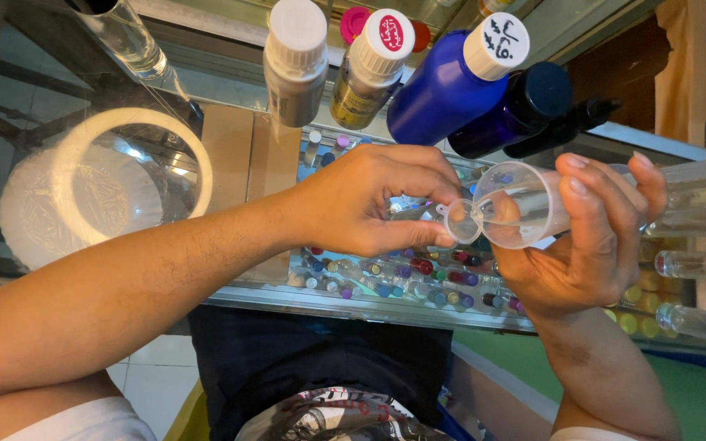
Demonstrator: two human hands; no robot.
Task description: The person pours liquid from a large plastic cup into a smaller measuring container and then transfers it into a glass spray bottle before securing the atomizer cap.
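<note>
Fingers [431, 184] of the left hand [361, 204] are curled in tight, pinching the small end of something clear right at the mouth of the little clear plastic cup [525, 204]. I can't make out what that pinched bit is, maybe a tiny vial or a spout. The right hand [594, 245] has its fingers wrapped round the cup's body from behind, holding it tipped on its side with the open mouth facing the left hand.

The cup is see-through, slightly tapered, with a thin rim, and looks empty or close to it; glare makes that hard to call. It's held up in the air, above the glass bench [369, 306], with a tray of tiny coloured-cap vials [418, 273] showing through just below the cup.

My take on doing this bit well: keep the cup hand steady and let the pinching hand do the fine lining up, since both pieces are clear and easy to misjudge.

Behind the cup, further from the person, stands a cobalt blue bottle [439, 90] with a white cap, plus a white-capped grey bottle [294, 65] further left. Well to the left of the cup sits a white ring [75, 155]. Clear tubes with dark caps [696, 265] lie just right of the cup.
</note>
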